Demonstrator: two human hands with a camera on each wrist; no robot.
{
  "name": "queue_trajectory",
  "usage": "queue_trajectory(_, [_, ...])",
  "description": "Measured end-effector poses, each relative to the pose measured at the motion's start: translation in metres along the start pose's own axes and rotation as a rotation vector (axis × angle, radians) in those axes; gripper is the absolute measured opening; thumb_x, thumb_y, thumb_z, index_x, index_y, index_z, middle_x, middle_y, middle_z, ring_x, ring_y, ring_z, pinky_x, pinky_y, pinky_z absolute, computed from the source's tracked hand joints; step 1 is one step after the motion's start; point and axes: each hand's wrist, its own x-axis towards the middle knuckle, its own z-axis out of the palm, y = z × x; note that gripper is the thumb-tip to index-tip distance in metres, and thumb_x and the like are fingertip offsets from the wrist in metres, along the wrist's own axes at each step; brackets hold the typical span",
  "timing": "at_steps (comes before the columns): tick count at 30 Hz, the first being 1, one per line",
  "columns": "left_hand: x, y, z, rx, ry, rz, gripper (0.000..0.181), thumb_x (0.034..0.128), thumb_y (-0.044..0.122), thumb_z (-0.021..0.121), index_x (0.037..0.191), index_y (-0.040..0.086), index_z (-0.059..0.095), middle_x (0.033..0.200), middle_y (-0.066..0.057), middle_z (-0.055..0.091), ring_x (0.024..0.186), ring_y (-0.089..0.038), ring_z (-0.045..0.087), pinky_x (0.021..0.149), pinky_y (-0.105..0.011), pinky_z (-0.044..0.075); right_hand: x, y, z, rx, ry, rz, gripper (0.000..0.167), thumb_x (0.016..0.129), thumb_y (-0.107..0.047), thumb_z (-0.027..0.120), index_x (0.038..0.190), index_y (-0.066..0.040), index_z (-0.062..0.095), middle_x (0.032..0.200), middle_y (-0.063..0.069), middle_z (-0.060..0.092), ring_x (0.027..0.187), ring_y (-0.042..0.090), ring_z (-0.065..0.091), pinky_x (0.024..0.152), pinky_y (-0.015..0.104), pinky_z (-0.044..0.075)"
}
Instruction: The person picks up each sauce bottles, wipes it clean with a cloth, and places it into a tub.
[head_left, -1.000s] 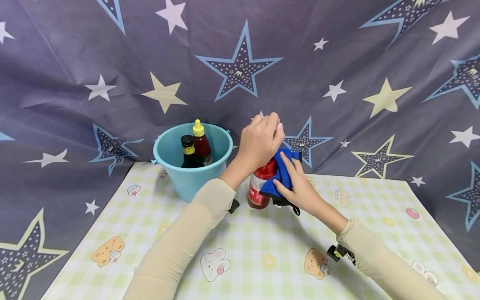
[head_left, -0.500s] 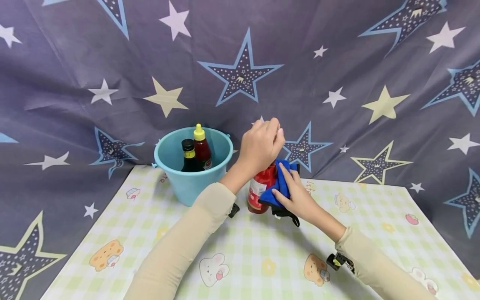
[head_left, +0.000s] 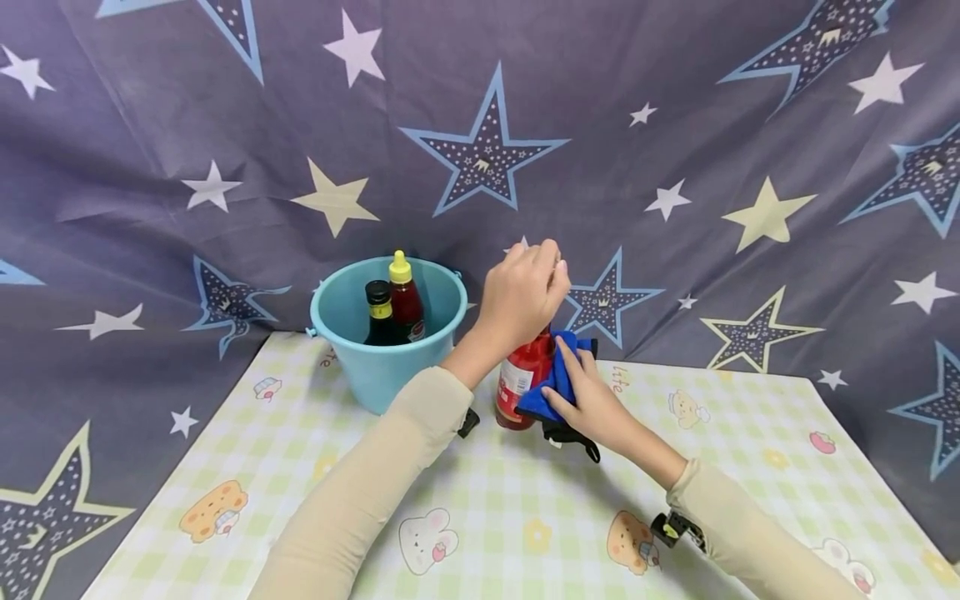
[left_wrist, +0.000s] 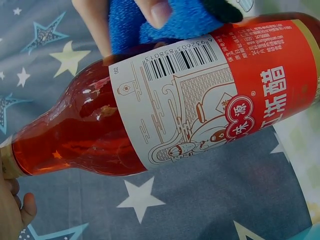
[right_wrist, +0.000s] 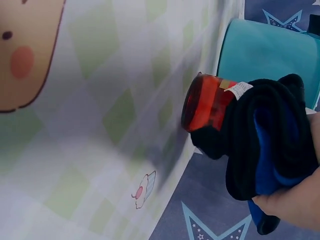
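A glass bottle of red liquid (head_left: 517,383) with a red and white label stands nearly upright. My left hand (head_left: 521,287) grips its neck at the top; in the left wrist view part of that hand (left_wrist: 17,210) shows by the gold cap (left_wrist: 9,161). My right hand (head_left: 592,400) holds a folded blue cloth with black edging (head_left: 543,392) against the bottle's right side. The cloth (right_wrist: 270,150) hides much of the bottle in the right wrist view, where the bottle's base (right_wrist: 197,102) shows close to the table. I cannot tell whether the base touches it.
A light blue bucket (head_left: 390,375) stands left of the bottle. Inside it are a dark bottle with a black cap (head_left: 379,312) and a red sauce bottle with a yellow tip (head_left: 405,296). A checkered cloth (head_left: 536,500) covers the table; a star-patterned curtain (head_left: 637,67) hangs behind.
The head view has tilted slightly, so everything sits a little lower in it. My right hand and the cloth have slid a little down the bottle; the left hand keeps its grip.
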Motion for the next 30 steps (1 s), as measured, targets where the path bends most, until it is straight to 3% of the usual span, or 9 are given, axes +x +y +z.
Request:
queue_trajectory(13, [-0.001,0.001,-0.001,0.001,0.013,0.002,0.021,0.1043,0.027,0.045,0.095,0.011,0.055,0.069,-0.001,0.053,0.067,-0.016,0.05,0.056,-0.022,0.048,-0.001,0.0,0.01,-0.024,-0.119,0.049,0.081,0.098,-0.022,0.068,0.157,0.009,0.021,0.139,0.036,0.042,0.118,0.043,0.06,0.102,0.055,0.051])
queue_trajectory(22, [0.001,-0.001,-0.002,0.019,-0.004,0.007,0.023,0.1048,0.029,0.044,0.095,0.012,0.056,0.068,0.001,0.053,0.069,-0.015,0.053,0.07,-0.027,0.058,0.004,-0.001,0.019,0.0,-0.239,0.143,0.078,0.098,-0.021,0.068,0.155,0.012,0.025,0.142,0.042,0.039,0.12,0.046,0.061,0.103,0.056,0.05])
queue_trajectory(27, [0.002,0.002,-0.009,0.189,-0.024,0.018,0.025,0.1052,0.032,0.044,0.1,0.013,0.06,0.072,0.0,0.063,0.074,-0.018,0.06,0.066,-0.027,0.056,0.005,-0.001,0.022,0.001,-0.316,0.199,0.08,0.097,-0.023,0.07,0.155,0.011,0.026,0.148,0.044,0.032,0.123,0.049,0.059,0.103,0.056,0.049])
queue_trajectory(30, [0.004,0.008,-0.015,0.326,-0.041,0.026,0.026,0.1048,0.035,0.046,0.104,0.014,0.062,0.081,-0.001,0.072,0.082,-0.02,0.065,0.072,-0.031,0.058,0.006,0.0,0.021,0.0,-0.336,0.21,0.08,0.096,-0.023,0.071,0.154,0.011,0.027,0.148,0.045,0.032,0.125,0.051,0.057,0.103,0.057,0.049])
